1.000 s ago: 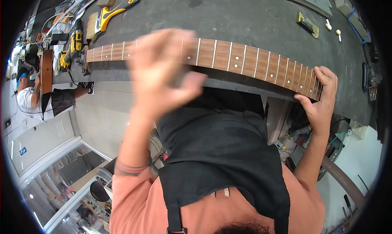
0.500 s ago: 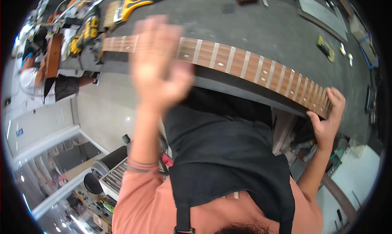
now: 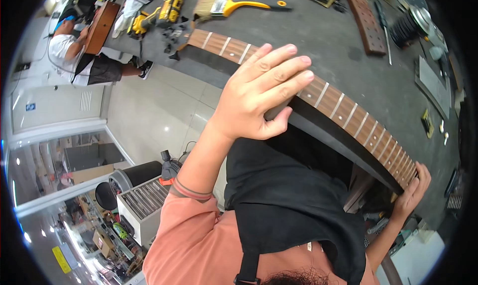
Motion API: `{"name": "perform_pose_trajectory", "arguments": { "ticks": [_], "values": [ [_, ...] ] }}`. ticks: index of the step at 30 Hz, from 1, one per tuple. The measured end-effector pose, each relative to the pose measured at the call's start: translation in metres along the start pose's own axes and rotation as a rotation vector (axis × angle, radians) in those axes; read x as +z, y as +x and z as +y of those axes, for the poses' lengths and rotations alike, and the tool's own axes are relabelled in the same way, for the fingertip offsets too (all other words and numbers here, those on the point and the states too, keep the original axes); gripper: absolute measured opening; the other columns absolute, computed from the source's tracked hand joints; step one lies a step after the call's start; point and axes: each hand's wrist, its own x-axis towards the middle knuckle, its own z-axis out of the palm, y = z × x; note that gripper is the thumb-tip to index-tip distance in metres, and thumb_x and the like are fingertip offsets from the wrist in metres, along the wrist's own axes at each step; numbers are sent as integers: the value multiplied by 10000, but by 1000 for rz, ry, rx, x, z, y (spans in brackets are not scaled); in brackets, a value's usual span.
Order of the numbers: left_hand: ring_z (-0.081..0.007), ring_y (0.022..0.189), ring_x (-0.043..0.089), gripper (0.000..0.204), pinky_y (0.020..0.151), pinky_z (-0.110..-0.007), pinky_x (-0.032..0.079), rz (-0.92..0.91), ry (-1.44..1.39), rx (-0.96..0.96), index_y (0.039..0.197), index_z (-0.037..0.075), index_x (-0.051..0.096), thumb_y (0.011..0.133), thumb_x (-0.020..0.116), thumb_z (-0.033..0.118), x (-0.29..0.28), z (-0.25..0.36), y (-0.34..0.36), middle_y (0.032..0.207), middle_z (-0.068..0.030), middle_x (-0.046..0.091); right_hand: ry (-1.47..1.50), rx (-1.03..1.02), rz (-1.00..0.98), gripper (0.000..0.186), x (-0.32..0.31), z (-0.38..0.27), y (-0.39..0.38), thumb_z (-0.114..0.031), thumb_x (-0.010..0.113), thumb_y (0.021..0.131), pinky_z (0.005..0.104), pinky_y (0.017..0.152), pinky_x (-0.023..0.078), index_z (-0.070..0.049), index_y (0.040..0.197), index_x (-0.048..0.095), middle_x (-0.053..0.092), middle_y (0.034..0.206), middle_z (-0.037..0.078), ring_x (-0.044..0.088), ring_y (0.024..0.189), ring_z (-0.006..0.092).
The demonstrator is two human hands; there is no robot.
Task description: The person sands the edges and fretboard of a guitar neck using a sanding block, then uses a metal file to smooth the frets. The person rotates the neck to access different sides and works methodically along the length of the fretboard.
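A long wooden guitar fretboard (image 3: 334, 105) with pale frets and dots runs diagonally along the bench's near edge, a dark strip showing along its lower side. My left hand (image 3: 259, 93) lies over its middle, fingers stretched across it and thumb apart; what is under the palm is hidden. At the fretboard's far right end, my right hand (image 3: 412, 190) grips it, fingers over the top and thumb on the near side.
On the grey bench (image 3: 294, 31) are a yellow drill (image 3: 169, 11), paintbrush (image 3: 224, 3), brown holed block (image 3: 366, 23), metal plate (image 3: 433, 88) and screwdriver (image 3: 383, 21). A co-worker (image 3: 69, 48) handles a brown wooden piece at the left. Below stands a drawer unit (image 3: 139, 210).
The view has turned, so the fretboard slopes more steeply. My left hand, blurred and moving earlier, now shows sharply over the fretboard. My right hand stays at the fretboard's end.
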Motion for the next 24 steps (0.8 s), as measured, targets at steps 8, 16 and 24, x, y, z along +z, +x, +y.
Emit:
{"name": "perform_pose_trajectory", "arguments": {
  "ticks": [8,16,24],
  "values": [
    [-454,1535,664,666,1344,-553,463,23,71,11,1479,32,808,839,694,173,-37,-58,-15,1537,-193,778,-1,16,14,406,1,-1,3,-184,463,1216,488,1278,417,37,1427,730,693,1440,218,620,1418,375],
    [-446,1534,660,627,1338,-535,450,77,94,5,1523,-41,763,973,688,250,-50,-94,-20,1559,-235,758,-10,36,28,386,1,-7,3,-178,477,1197,485,1262,422,37,1380,739,698,1421,219,628,1387,382],
    [-422,1254,750,621,1166,-537,599,-55,-202,-40,1309,-9,814,726,810,204,39,42,40,1330,-217,789,-13,16,45,382,3,-14,7,-175,468,1195,485,1229,446,24,1369,744,697,1387,218,635,1354,375]
  ]
}}
